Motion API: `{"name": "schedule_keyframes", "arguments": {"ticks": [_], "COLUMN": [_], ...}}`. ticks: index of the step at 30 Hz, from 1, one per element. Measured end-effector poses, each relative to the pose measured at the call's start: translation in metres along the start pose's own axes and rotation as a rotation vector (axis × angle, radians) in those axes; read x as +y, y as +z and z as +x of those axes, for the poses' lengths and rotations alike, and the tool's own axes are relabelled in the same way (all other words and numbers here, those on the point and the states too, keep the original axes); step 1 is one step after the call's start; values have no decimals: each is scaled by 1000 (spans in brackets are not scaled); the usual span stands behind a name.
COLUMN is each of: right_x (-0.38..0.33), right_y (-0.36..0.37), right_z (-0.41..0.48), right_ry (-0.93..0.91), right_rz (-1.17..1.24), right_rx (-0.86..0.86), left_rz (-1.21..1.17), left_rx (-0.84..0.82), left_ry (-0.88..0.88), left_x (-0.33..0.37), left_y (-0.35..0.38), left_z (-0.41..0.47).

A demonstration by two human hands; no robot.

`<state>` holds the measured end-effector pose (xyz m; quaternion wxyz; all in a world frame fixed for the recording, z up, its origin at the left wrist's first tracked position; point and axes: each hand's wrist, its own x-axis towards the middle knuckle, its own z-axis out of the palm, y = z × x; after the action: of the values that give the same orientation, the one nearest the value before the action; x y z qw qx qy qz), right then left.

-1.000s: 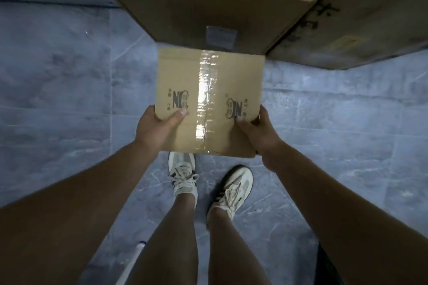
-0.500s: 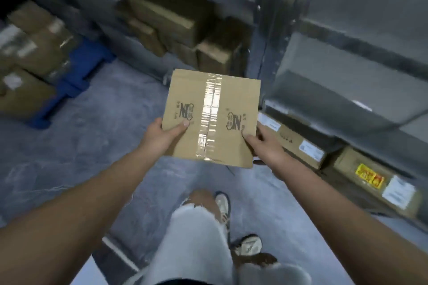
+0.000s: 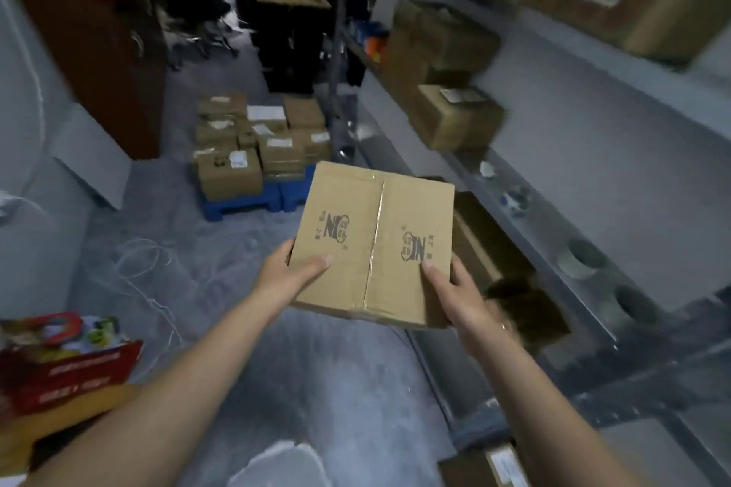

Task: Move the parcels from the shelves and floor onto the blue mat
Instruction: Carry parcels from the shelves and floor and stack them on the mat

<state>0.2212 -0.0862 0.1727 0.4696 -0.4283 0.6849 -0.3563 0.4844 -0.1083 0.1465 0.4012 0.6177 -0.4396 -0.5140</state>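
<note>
A person carries a taped cardboard parcel (image 3: 375,245) at chest height down a storeroom aisle, above the grey floor (image 3: 221,289). The left hand (image 3: 288,273) and right hand (image 3: 455,289) grip its near corners, thumbs flat on top and the other fingers hidden beneath. Half a second earlier the blue mat (image 3: 253,202) sat at the far left edge of view; now it lies ahead, just beyond the parcel's far left corner, and the grip is unchanged. The parcel's tape seam runs away from the person, leaning slightly right; its top looks nearly square, so a long axis is hard to call. Stacked parcels (image 3: 257,142) cover most of the mat, and the carried parcel hides its right end. Boxes on the shelves (image 3: 514,190) to the right are motion-blurred, their labels unreadable.
</note>
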Motion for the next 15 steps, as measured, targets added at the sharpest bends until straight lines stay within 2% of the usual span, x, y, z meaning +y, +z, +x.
{"name": "schedule_keyframes", "arguments": {"ticks": [7, 15], "right_x": [-72, -103], "right_y": [102, 161], "right_z": [113, 243], "right_ry": [-110, -55], "right_rz": [-131, -77], "right_rx": [-48, -191], "left_rz": [-41, 17], "left_rx": [101, 178], "left_ry": [-4, -119], "left_x": [19, 31], "left_y": [-85, -111], "left_z": [98, 218]}}
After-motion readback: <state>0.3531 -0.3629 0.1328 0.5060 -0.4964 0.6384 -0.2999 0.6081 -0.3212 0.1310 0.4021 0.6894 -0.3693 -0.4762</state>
